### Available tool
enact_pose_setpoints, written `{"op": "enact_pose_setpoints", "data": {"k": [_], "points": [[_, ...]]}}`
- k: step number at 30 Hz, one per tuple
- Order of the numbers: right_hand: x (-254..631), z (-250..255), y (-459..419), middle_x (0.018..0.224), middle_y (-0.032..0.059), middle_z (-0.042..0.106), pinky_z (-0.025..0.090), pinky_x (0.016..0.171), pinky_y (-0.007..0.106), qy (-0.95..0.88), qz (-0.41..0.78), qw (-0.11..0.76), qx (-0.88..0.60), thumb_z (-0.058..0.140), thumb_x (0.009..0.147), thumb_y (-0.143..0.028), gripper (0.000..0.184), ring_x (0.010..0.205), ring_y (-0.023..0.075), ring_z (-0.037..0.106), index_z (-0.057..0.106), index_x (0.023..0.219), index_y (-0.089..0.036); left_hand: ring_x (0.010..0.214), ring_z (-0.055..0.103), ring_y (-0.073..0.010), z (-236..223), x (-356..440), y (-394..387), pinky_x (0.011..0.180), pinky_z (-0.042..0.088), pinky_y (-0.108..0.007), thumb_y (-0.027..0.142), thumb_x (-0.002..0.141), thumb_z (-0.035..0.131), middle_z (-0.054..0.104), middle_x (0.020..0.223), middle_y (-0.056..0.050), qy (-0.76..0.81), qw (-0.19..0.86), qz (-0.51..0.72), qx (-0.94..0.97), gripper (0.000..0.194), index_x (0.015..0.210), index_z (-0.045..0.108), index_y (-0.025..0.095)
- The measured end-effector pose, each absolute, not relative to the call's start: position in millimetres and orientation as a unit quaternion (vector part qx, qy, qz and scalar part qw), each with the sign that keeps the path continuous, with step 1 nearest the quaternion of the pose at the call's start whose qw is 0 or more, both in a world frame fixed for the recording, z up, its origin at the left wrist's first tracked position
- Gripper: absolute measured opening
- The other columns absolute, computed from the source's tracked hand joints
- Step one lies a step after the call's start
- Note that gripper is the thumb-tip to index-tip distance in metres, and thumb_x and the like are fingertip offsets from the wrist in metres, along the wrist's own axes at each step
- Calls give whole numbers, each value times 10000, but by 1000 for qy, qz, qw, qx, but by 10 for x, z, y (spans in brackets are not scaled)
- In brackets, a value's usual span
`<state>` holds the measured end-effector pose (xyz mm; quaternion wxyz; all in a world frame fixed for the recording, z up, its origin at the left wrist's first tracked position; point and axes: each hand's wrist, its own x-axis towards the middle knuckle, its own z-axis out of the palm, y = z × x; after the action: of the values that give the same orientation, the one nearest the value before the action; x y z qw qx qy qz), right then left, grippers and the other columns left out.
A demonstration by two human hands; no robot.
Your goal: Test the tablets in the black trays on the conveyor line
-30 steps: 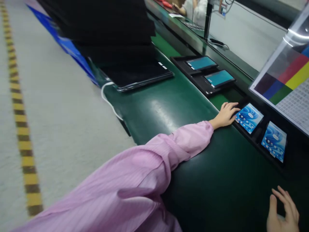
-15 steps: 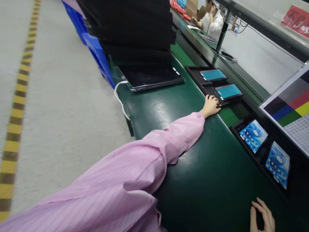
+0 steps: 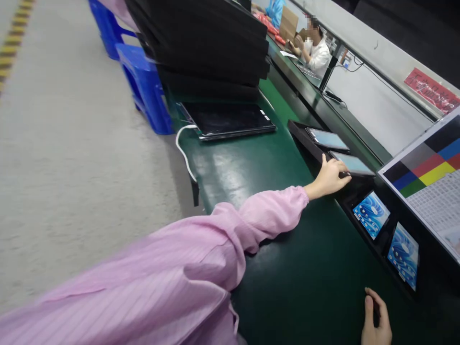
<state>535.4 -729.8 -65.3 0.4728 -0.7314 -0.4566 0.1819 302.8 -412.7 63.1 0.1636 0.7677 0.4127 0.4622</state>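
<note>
Far tray [image 3: 304, 139]: being held tilted at its near end by the left hand [image 3: 328, 177], its fingers closed over the rim; two pale-screened tablets [image 3: 354, 164] being carried in it. Judged part-done: gripped, but not yet being rested flat. Near tray [image 3: 378, 246]: being left untouched just beside the far tray, two blue-screened tablets [image 3: 403, 256] being displayed in it. Right hand [image 3: 375, 321]: being held loosely curled above the table, thumb and fingers apart, nothing gripped.

Table [image 3: 298, 282]: dark green, sheen being cast across it; a black panel [image 3: 230, 119] and a white cable [image 3: 183, 151] being borne at its far end. Colour chart [image 3: 431, 167]: being stood at a slant behind the near tray. Room: grey floor [image 3: 108, 158] being marked by striped tape [image 3: 14, 33]; blue stools [image 3: 142, 76] being kept beside the table; a far bench being occupied by a person in white [image 3: 318, 55].
</note>
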Motion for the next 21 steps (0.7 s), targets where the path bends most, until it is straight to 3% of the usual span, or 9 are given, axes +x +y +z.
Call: {"op": "enact_pose_setpoints", "data": {"k": [3, 7, 9, 12, 14, 17, 21], "points": [[5102, -620, -7259, 1116, -115, 799, 629, 1027, 501, -434, 232, 492, -718, 657, 956, -596, 200, 1185, 332, 738, 793, 1079, -517, 1106, 718, -283, 420, 2992, -4806, 1331, -7, -734, 257, 874, 748, 808, 1048, -38, 354, 183, 451, 799, 80, 945, 777, 234], [4658, -557, -7071, 1129, -17, 807, 609, 1055, 511, -394, 354, 541, -653, 537, 975, -719, 454, 1165, 311, 756, 785, 1131, -373, 1073, 742, -280, -52, 2844, -5758, 1338, -40, -720, 294, 903, 730, 816, 1003, -37, 298, 250, 458, 800, 137, 1024, 775, 249], [4482, -505, -6983, 1099, 20, 809, 637, 998, 514, -352, 406, 568, -623, 561, 944, -734, 500, 1140, 323, 763, 775, 1070, -300, 1100, 741, -274, -219, 2787, -6167, 1376, 55, -652, 317, 936, 703, 814, 1091, -63, 270, 254, 424, 826, 157, 1042, 780, 232], [4349, -424, -6974, 1025, 5, 805, 633, 1007, 485, -268, 437, 600, -614, 707, 881, -584, 355, 1087, 304, 778, 753, 1053, -277, 1219, 712, -288, -298, 2705, -6583, 1382, 223, -563, 370, 964, 693, 749, 1313, -132, 215, 277, 342, 872, 299, 1188, 768, 186], [4349, -388, -7082, 987, -15, 797, 620, 1036, 446, -215, 444, 613, -617, 797, 793, -442, 332, 1064, 291, 781, 754, 1082, -285, 1332, 662, -296, -245, 2600, -6673, 1372, 259, -559, 394, 980, 695, 674, 1448, -150, 195, 308, 302, 881, 358, 1277, 747, 201], [4440, -389, -7424, 934, -20, 786, 639, 984, 382, -142, 450, 611, -635, 836, 656, -308, 452, 1050, 303, 781, 763, 1102, -295, 1440, 586, -299, -55, 2293, -6491, 1349, 294, -587, 366, 1025, 643, 585, 1558, -151, 227, 322, 320, 862, 318, 1303, 742, 247], [4682, -453, -8106, 984, 4, 785, 686, 826, 426, -66, 443, 526, -723, 823, 601, -355, 528, 1044, 367, 779, 752, 1124, -337, 1435, 574, -317, 191, 1629, -5920, 1245, 441, -603, 363, 1065, 556, 601, 1521, -146, 412, 258, 374, 790, 287, 1245, 747, 245]]}}
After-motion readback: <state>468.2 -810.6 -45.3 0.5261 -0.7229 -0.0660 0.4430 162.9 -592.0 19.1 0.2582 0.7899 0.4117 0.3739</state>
